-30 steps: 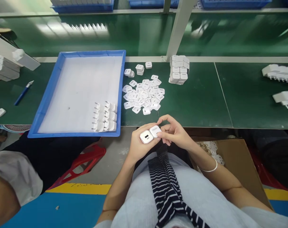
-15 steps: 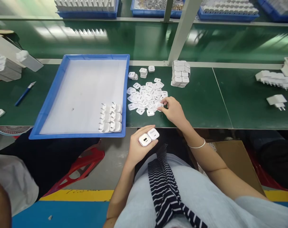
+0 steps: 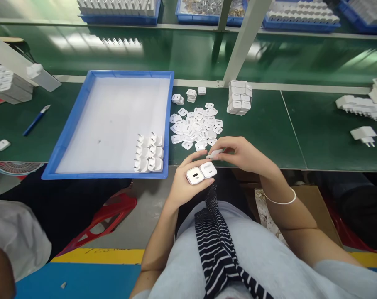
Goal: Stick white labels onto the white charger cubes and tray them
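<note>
My left hand (image 3: 188, 178) is closed around two white charger bodies side by side in front of the bench edge. The left charger (image 3: 195, 176) shows a dark port opening in its face; a white cover with a small slot tops the right charger (image 3: 209, 170). Between thumb and fingers, my right hand (image 3: 241, 153) pinches a loose white cover plate (image 3: 214, 154), held just above the right charger. A heap of similar cover plates (image 3: 196, 126) lies on the bench beyond both hands.
Left of the heap is a blue-rimmed tray (image 3: 170, 120) with several pronged chargers (image 3: 149, 152) in its near right corner. Stacked white blocks (image 3: 240, 97) stand behind the heap. A blue-handled knife (image 3: 35, 121) lies far left. A person (image 3: 17, 232) sits at left.
My right hand has lifted a cover plate off the heap and brought it toward me, close to my left hand. The left hand with the chargers has shifted slightly right and up.
</note>
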`<action>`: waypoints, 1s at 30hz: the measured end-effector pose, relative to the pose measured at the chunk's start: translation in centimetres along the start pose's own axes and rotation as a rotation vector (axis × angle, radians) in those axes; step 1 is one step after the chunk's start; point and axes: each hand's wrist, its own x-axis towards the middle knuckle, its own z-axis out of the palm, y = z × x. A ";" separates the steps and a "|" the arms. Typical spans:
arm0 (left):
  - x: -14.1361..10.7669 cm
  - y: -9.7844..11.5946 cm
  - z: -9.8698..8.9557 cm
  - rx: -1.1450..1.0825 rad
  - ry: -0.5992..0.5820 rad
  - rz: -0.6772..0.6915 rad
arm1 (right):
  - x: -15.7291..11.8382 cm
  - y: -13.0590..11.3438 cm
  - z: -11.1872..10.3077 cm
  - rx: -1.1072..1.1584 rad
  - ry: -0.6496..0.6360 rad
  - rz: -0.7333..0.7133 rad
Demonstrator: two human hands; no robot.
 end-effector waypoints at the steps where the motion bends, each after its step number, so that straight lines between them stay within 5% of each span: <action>1: 0.2 0.3 0.1 0.014 -0.032 0.004 | -0.3 -0.4 -0.1 -0.045 -0.033 -0.013; 14: 1.6 1.1 2.5 -0.014 -0.084 -0.105 | -1.4 1.0 -1.4 -0.353 -0.050 -0.056; 19: 2.4 0.4 3.1 -0.288 -0.069 -0.240 | -2.4 2.7 -1.1 -0.081 0.108 -0.012; 26: 2.5 0.1 4.3 -0.574 0.001 -0.320 | -3.7 4.4 2.3 0.699 0.350 0.098; 30: 2.5 0.6 4.5 -0.474 -0.017 -0.326 | -4.1 4.3 2.8 0.698 0.525 0.111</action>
